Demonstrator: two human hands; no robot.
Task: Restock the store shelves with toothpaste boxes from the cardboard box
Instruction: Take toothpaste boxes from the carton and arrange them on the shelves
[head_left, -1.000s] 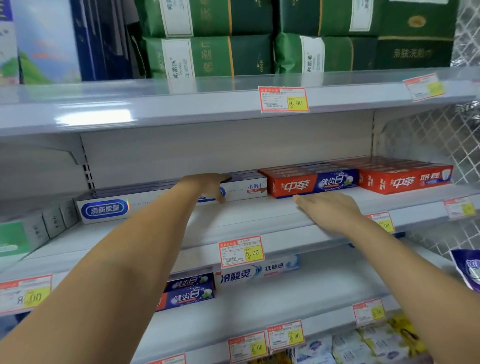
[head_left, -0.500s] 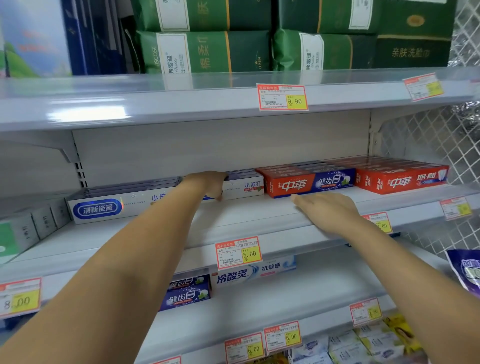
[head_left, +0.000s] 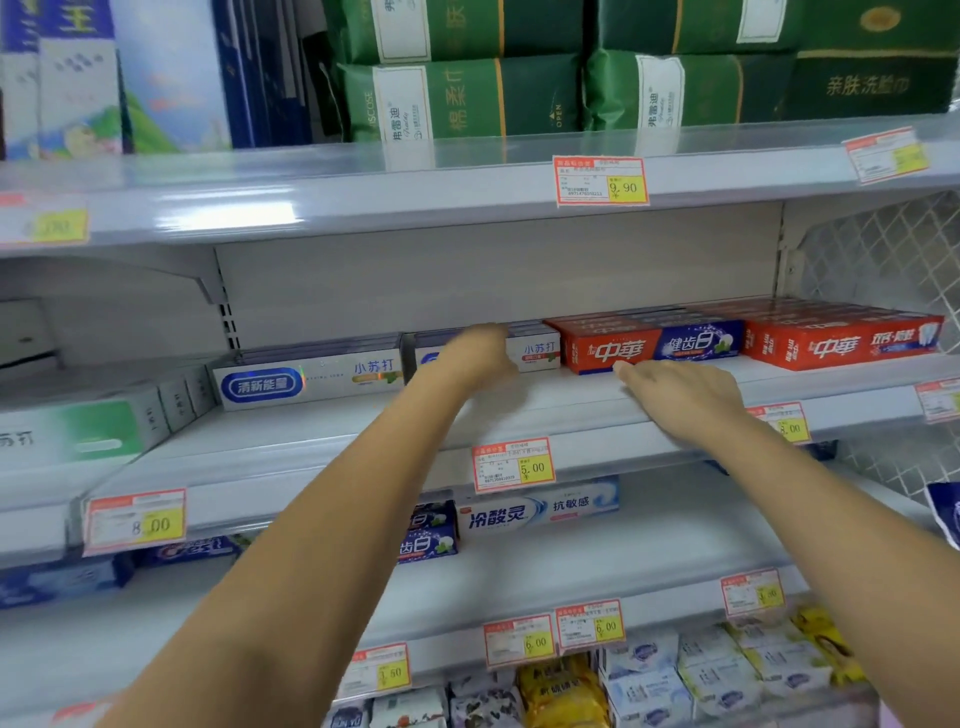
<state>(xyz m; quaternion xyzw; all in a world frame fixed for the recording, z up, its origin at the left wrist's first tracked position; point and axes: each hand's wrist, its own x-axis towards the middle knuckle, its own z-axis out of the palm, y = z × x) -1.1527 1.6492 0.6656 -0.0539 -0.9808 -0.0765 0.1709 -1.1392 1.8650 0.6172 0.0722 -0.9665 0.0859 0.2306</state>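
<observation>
Person's left hand (head_left: 478, 349) covers a white toothpaste box (head_left: 537, 351) (grip unclear); right hand (head_left: 680, 396) lies flat, empty. Uneven shoving could skew it.

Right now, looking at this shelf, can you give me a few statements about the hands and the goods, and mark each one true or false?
1. The left hand touches a white toothpaste box on the middle shelf. True.
2. The right hand is lifted clear of the shelf, holding a box. False: it lies flat on the middle shelf, fingertips by the red toothpaste box.
3. Green packs sit on the top shelf. True.
4. The price tag between the two arms reads 9.90. False: it reads 5.00; the 9.90 tag is on the shelf edge above.
</observation>
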